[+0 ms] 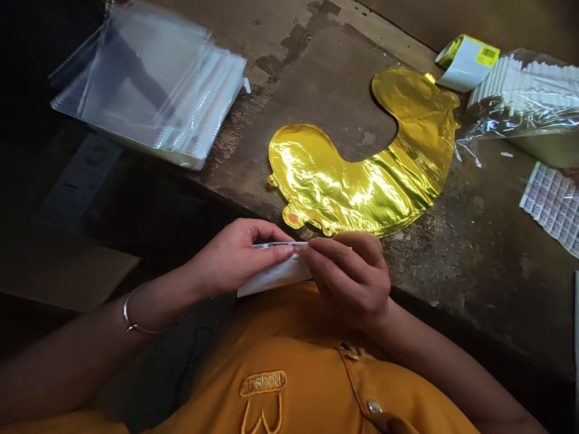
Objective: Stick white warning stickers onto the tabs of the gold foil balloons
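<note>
Because the worn wooden table [474, 259] runs close against the person's mustard-yellow shirt [316, 380], everything on it looks set out within arm's reach, with the work kept at the near edge. Far left lies a stack of clear cellophane bags [149, 84], squared up as if kept ready to draw from. Far right, a plastic-wrapped pack of pleated white paper [525, 90] sits beside a yellow-barcoded label card [465, 62] and a sheet of small printed labels [554, 208]. A curved gold foil balloon [362, 163] lies flat in the middle, just beyond the right hand [348, 280], apparently placed to stay in easy view without crowding the work. Both hands are raised at the table edge, close together, their fingers narrowly curled rather than spread. The left hand [239, 253], a metal bangle [129, 310] at its wrist, presses its fingertips on a white paper strip [274, 278], while the right hand pinches the strip's other end between thumb and fingers, a grip that would keep so narrow a piece steady. A tiny round mark [296, 249] shows on the strip, too small to read.
</note>
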The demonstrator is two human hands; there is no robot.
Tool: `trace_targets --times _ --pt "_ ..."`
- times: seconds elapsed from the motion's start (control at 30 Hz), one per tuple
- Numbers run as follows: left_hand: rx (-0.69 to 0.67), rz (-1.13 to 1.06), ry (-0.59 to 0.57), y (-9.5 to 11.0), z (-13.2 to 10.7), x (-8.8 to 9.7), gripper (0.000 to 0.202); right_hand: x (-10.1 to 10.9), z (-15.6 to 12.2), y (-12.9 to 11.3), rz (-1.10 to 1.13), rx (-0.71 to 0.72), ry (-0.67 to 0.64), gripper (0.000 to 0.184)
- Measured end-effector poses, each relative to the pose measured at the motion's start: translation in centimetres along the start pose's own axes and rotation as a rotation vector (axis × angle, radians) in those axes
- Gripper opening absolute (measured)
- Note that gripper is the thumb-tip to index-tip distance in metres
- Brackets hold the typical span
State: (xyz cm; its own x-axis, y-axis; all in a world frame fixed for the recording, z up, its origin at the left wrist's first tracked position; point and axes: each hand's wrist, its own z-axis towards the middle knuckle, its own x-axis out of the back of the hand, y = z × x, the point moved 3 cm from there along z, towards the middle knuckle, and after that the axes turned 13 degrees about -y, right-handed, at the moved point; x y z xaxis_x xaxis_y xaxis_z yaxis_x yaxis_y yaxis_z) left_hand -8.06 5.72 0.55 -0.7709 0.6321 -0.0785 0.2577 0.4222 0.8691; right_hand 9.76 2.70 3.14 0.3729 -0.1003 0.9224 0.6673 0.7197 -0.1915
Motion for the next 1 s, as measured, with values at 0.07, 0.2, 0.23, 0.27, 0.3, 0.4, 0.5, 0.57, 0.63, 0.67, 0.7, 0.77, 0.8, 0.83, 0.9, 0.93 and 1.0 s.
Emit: trace_targets --times 0.07,0.2,0.23,0.27,0.3,0.4,0.5,0.57,0.63,0.67,0.7,0.77,0.8,0.83,0.9,0.93,1.0 --pt "-0.003 0.007 0.006 0.0 0.0 0.0 0.027 0.2 0.2 0.0 0.016 -0.031 0.013 0.025" --pt "-0.007 0.028 0.017 0.0 -0.2 0.2 0.026 0.2 0.9 0.3 0.006 -0.138 -0.026 0.029" --pt "-0.007 0.028 0.016 -0.1 -0.2 0.2 0.026 0.1 1.0 0.4 0.002 -0.147 -0.049 0.028" --pt "-0.006 0.026 0.017 -0.1 -0.3 0.2 0.026 0.0 1.0 0.4 -0.001 -0.145 -0.065 0.027" --pt "-0.006 0.022 0.017 -0.1 -0.3 0.2 0.026 -0.1 0.9 0.5 -0.001 -0.138 -0.073 0.026" --pt "-0.005 0.01 0.017 -0.3 -0.2 0.2 0.028 -0.3 0.4 0.5 -0.013 -0.107 -0.04 0.029" --pt "-0.016 0.001 0.017 -0.3 -0.2 0.2 0.029 -0.5 0.0 0.4 -0.037 -0.066 -0.017 0.029" --pt "-0.02 -0.008 0.012 -0.4 -0.1 0.1 0.029 -0.6 0.0 0.4 -0.042 -0.048 -0.018 0.028" --pt "-0.021 -0.006 0.009 -0.4 0.0 0.0 0.029 -0.7 0.1 0.4 -0.042 -0.054 -0.015 0.027" --pt "-0.021 -0.002 0.011 -0.4 0.0 0.0 0.03 -0.8 0.3 0.3 -0.042 -0.067 -0.017 0.025" --pt "-0.022 0.003 0.014 -0.4 0.0 0.0 0.03 -0.8 0.4 0.1 -0.04 -0.081 -0.021 0.024" --pt "-0.021 0.013 0.012 -0.4 0.1 0.1 0.03 -0.8 0.7 -0.3 -0.017 -0.113 -0.042 0.02" --pt "-0.017 0.019 0.006 -0.4 0.1 0.2 0.03 -0.6 0.8 -0.5 0.01 -0.129 -0.047 0.018" --pt "-0.011 0.028 -0.002 -0.4 0.0 0.2 0.03 -0.3 0.9 -0.7 0.05 -0.15 -0.049 0.017" --pt "-0.009 0.074 0.002 -0.4 -0.2 0.5 0.03 0.6 1.2 -0.4 0.144 -0.22 -0.032 0.013" --pt "-0.023 0.126 0.017 -0.2 -0.5 0.6 0.028 1.2 1.4 0.1 0.186 -0.276 -0.009 0.01" --pt "-0.11 0.332 0.063 0.4 -1.1 0.8 0.023 2.3 1.9 1.8 0.294 -0.429 0.053 0.003"
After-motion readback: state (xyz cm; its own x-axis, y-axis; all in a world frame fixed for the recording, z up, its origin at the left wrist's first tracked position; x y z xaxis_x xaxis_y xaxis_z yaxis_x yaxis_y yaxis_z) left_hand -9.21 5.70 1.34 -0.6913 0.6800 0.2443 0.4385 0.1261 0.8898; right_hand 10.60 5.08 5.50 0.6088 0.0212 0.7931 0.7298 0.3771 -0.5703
